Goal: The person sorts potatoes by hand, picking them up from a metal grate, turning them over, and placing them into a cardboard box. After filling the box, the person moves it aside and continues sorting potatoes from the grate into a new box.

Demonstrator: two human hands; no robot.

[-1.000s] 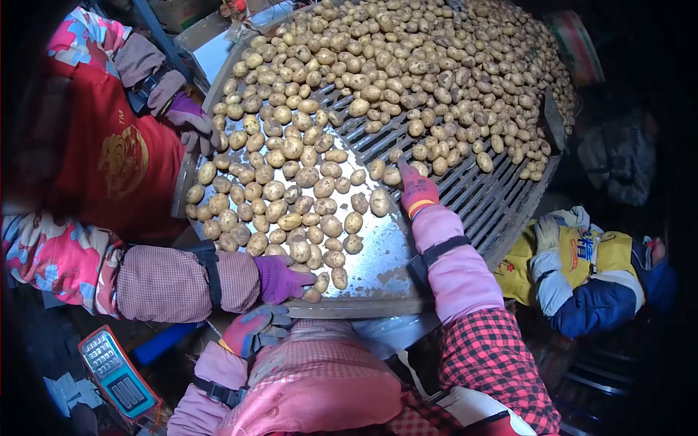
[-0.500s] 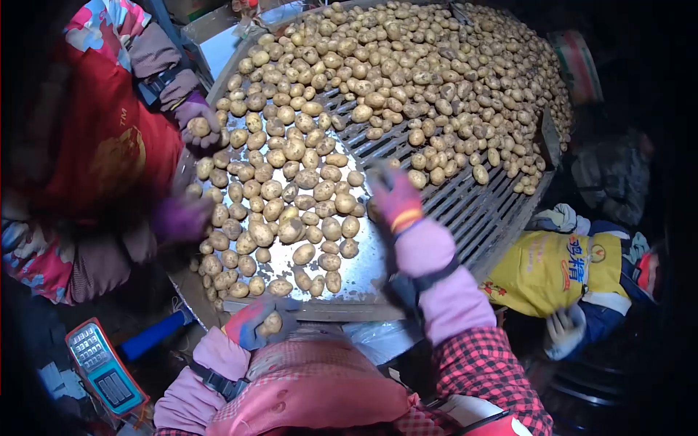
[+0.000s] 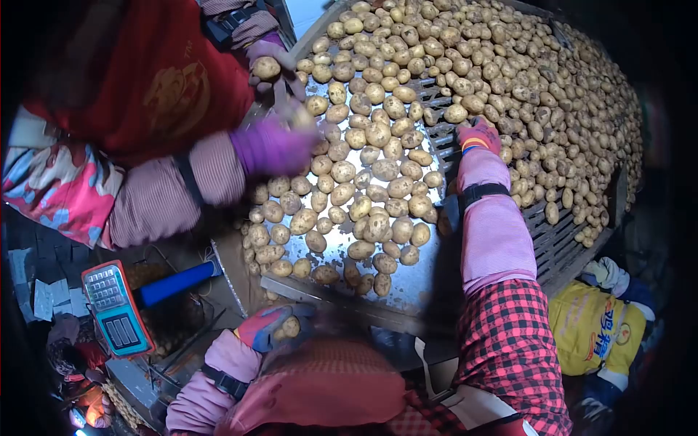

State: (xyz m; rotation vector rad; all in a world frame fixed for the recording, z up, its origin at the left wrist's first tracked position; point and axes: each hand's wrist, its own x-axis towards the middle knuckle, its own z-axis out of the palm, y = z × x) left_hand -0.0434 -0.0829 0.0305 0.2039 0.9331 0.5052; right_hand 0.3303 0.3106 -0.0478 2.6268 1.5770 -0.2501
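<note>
Just off the near rim of the table (image 3: 320, 297), the left grip (image 3: 265, 328) was curled around one potato (image 3: 288, 328); the right grip (image 3: 478, 136) was at the heaped potatoes (image 3: 552, 94) by the slatted grate (image 3: 563, 240), opening and hold unclear. Loose potatoes (image 3: 385, 169) lay on the metal sheet (image 3: 414, 287).

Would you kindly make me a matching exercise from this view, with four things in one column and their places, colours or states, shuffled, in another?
1. Wearer's left hand
2. Wearer's right hand
3. Keypad device
4. Lettered garment

A. Edged in orange-red
B. At the edge of the potato heap
C. Yellow
D. Holding a potato, away from the heap

Pairs: 1-D, 2-B, 3-A, 4-C
</note>
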